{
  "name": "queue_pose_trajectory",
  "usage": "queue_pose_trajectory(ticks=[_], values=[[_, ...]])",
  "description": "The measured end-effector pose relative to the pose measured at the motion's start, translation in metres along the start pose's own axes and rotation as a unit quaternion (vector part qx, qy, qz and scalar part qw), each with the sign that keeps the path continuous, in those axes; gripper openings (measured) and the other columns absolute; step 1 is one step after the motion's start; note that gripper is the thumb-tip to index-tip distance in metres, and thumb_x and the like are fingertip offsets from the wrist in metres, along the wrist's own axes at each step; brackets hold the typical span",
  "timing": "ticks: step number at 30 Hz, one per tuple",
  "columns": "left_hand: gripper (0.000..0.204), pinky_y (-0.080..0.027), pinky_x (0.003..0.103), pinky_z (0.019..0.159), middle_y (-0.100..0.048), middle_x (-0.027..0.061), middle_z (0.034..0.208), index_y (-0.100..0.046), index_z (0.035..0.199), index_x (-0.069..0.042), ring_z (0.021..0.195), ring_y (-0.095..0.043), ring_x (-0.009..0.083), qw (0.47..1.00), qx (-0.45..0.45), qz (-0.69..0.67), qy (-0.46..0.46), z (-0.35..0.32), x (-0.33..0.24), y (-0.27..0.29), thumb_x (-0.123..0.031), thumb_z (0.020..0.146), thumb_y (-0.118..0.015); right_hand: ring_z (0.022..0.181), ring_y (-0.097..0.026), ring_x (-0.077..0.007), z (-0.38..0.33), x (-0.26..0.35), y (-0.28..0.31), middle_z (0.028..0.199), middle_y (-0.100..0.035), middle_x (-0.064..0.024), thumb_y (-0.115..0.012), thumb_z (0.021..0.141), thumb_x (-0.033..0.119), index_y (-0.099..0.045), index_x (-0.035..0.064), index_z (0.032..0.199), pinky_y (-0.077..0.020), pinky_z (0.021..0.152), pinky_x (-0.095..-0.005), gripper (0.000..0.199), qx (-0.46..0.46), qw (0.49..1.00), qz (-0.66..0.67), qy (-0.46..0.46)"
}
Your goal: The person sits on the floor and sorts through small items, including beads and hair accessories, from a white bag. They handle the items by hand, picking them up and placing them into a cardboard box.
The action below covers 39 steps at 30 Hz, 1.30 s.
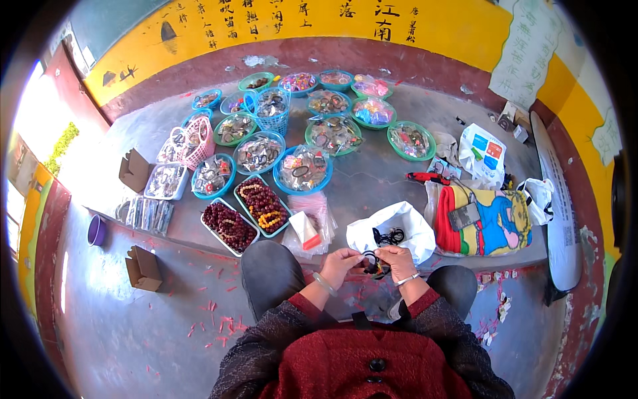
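Note:
In front of my lap, my left hand [340, 265] and my right hand [397, 262] are close together, fingertips pinched. Between them they hold a dark cord bracelet [372, 258]; its loop shows, and a few coloured bits hang beneath it. Exactly how the fingers grip it is too small to tell. Just beyond the hands lies a white plastic bag [417, 229], spread open, with more black cords [391, 237] inside. To the left of it are clear plastic sleeves [319, 216] and a white-and-red card box [304, 229].
Two trays hold dark red bead strings [229, 226]. Several basins, like this blue one [304, 189], hold small packaged goods. A colourful folded blanket [488, 219] lies right. Left are a brown carton [143, 268] and a purple bucket [97, 230]; red scraps litter the floor.

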<state>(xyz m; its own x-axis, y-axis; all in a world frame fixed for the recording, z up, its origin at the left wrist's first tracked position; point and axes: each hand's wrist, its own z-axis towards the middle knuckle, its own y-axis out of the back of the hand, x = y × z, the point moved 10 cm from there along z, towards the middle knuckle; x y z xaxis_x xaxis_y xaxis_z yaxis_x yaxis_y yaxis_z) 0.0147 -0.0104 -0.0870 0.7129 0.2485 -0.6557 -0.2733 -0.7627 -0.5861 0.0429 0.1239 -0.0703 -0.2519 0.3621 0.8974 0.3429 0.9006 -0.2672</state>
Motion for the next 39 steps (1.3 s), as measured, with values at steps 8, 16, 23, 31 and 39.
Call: queue_pose_trajectory(ticks=[8,16,23,31,39], values=[[0.005,-0.056,0.038,0.063,-0.061,0.0116,0.082,-0.052,0.084,-0.001,0.065,-0.060,0.0181,1.000,-0.005,0.005,0.002,0.005,0.005,0.006,-0.005,0.085,-0.050,0.055,-0.051,-0.0086,0.002,-0.005,0.004,0.065,-0.059,-0.0016,-0.068,0.073,0.010,-0.064,-0.0007,0.080,-0.0400,0.051,-0.0205,0.014,-0.018,1.000,0.016,-0.012],[0.007,-0.054,0.032,0.060,-0.060,0.0092,0.081,-0.053,0.087,-0.001,0.066,-0.059,0.0156,0.999,-0.003,0.024,-0.046,0.012,0.005,0.011,-0.007,0.086,-0.051,0.054,-0.052,-0.0090,0.009,-0.013,0.011,0.066,-0.059,-0.0019,-0.067,0.075,0.013,-0.064,-0.0005,0.082,-0.0413,0.050,-0.0210,0.016,-0.018,1.000,0.006,0.011],[0.014,-0.050,0.023,0.054,-0.060,0.0078,0.075,-0.061,0.083,0.004,0.063,-0.059,0.0124,0.951,-0.073,0.267,-0.141,0.026,-0.042,0.009,-0.009,0.082,-0.055,0.066,-0.055,-0.0101,0.011,0.001,0.016,0.079,-0.060,-0.0023,-0.058,0.083,0.023,-0.061,0.0033,0.096,-0.0416,0.054,-0.0209,0.024,-0.057,0.998,-0.029,0.020],[0.014,-0.051,0.025,0.057,-0.058,0.0087,0.078,-0.058,0.090,0.004,0.067,-0.059,0.0168,0.960,-0.158,0.158,-0.171,0.084,-0.119,0.065,-0.006,0.080,-0.055,0.068,-0.057,-0.0103,0.021,-0.017,0.023,0.079,-0.062,-0.0044,-0.051,0.085,0.020,-0.061,0.0026,0.097,-0.0432,0.054,-0.0221,0.023,-0.052,0.996,-0.067,-0.034],[0.012,-0.053,0.034,0.063,-0.058,0.0116,0.081,-0.054,0.087,0.003,0.073,-0.060,0.0234,0.935,-0.273,-0.084,-0.211,0.147,-0.163,0.155,0.002,0.076,-0.054,0.065,-0.056,-0.0099,0.022,-0.031,0.016,0.077,-0.062,-0.0042,-0.051,0.084,0.019,-0.062,0.0013,0.094,-0.0434,0.055,-0.0216,0.023,-0.004,0.993,-0.078,-0.094]])
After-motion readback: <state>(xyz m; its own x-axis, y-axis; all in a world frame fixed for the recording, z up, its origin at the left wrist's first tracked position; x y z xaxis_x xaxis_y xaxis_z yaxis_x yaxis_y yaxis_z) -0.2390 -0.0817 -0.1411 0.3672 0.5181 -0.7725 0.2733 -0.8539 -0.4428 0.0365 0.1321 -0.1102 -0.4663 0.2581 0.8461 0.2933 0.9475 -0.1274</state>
